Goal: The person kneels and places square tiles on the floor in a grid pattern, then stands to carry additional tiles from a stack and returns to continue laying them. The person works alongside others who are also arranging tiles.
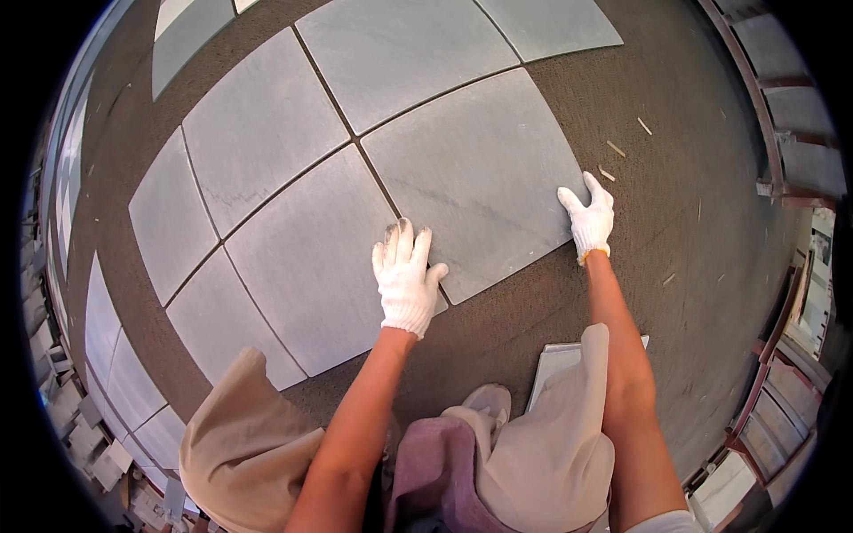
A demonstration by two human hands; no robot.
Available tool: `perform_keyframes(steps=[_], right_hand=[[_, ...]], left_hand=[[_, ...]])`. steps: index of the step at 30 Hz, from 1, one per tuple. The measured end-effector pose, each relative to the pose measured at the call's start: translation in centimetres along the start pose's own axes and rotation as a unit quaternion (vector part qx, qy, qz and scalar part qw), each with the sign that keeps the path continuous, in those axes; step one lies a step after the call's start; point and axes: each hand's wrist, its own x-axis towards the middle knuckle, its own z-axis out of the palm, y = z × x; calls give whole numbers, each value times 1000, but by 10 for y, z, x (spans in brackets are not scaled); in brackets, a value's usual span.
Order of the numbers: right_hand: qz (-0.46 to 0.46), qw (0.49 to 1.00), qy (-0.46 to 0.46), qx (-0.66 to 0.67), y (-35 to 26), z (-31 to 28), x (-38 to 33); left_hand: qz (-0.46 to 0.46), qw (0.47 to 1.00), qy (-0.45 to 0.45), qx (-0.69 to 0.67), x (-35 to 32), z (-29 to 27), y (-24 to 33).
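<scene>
Grey stone tile (pixel 480 169) in the middle of the frame sits under both flat, open hands, left hand (pixel 407 280) and right hand (pixel 588 218), which look to be nudging it straight beside the other tiles.

I can't see the grey tile's (pixel 480 169) near corner beneath my left hand (pixel 407 280). A white slab (pixel 555 364), lower centre, hides behind my knee; stacked pieces (pixel 84 435) lower left blur.

a square grey stone tile (pixel 480 169) lies flat on brown ground, beside matching tiles.
</scene>
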Motion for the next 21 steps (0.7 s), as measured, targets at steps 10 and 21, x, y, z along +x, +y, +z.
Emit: perform_keyframes(steps=[10, 21], right_hand=[[-1, 1000, -10, 6, 4, -1, 3], [4, 1000, -15, 1, 2, -5, 3]], left_hand=[[62, 995, 79, -29, 17, -7, -22], [-30, 996, 64, -53, 45, -16, -16]])
